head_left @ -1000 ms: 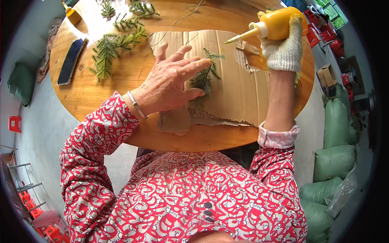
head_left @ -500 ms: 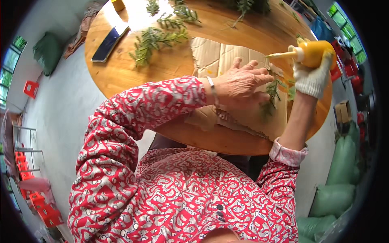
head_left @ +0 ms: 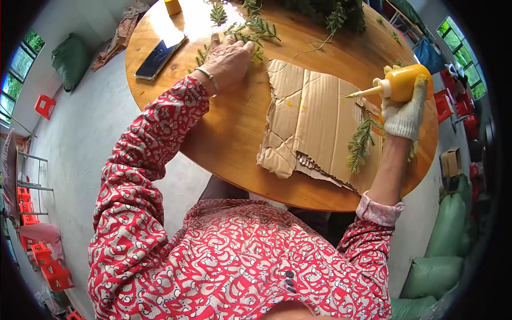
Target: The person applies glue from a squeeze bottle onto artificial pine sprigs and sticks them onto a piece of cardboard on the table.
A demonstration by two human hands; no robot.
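My right hand (head_left: 404,114), in a white knit glove, grips a yellow squeeze bottle (head_left: 409,82) lying on its side. Its long nozzle points left, above the cardboard. My bare left hand (head_left: 228,60), wearing a bracelet, reaches over the green sprigs at the far left of the table, fingers apart, covering part of them. One sprig (head_left: 200,57) shows beside its wrist, and another (head_left: 262,26) lies just beyond its fingers. A torn, creased piece of cardboard (head_left: 317,114) with small yellow spots lies in the middle. On its right part rests a green sprig (head_left: 362,143).
All this is on a round wooden table (head_left: 229,144). A smartphone (head_left: 160,57) lies near its left edge, with a yellow object (head_left: 173,7) behind. Darker greenery (head_left: 341,16) is heaped at the far side. Green sacks (head_left: 434,277) and a cardboard box (head_left: 451,162) stand on the floor at right.
My left hand has left the cardboard and moved to the far left, over the sprigs. The sprig on the cardboard is now uncovered. My right hand still holds the bottle, its nozzle slightly lower.
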